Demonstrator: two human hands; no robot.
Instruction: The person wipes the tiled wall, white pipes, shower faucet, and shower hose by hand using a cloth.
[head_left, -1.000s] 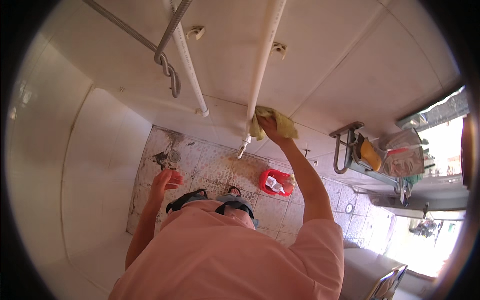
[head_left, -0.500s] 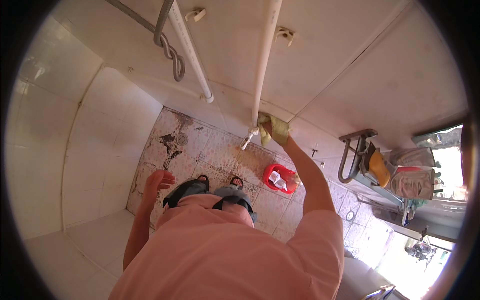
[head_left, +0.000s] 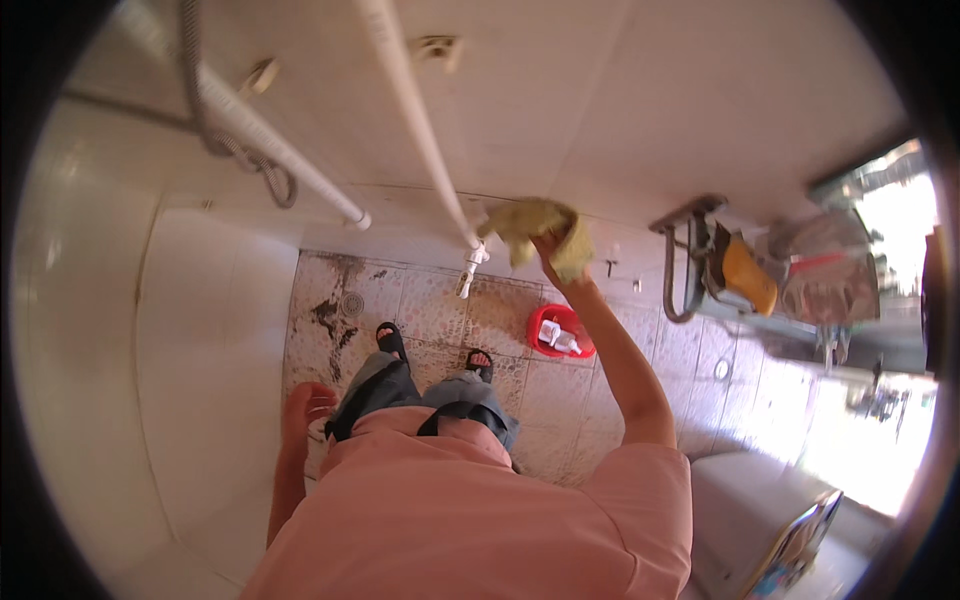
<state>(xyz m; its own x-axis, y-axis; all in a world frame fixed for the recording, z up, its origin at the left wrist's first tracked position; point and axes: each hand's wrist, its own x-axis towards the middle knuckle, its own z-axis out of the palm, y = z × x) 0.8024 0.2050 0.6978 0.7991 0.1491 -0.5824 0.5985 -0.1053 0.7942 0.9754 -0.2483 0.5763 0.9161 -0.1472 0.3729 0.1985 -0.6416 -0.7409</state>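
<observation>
Pale yellow-green fabric cloth (head_left: 541,214) gripped in right hand (head_left: 552,259), beside lower end of upright white plastic pipe (head_left: 424,132) | left hand (head_left: 314,400): fingers loosely spread, nothing seen held | cloth probably light, limp; best bunched mid-cloth

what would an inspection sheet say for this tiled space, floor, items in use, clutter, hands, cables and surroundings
Surface: tiled floor, dark stains beside the round drain.
Items in use: yellow-green cloth, crumpled; contact with the wall unclear.
Clutter: red basin on the floor, white items inside.
Hands: right hand grips the cloth; left hand holds nothing visible.
Cables: nothing seen; a ribbed grey hose hangs upper left.
Surroundings: two white pipes, metal rack at right.
</observation>
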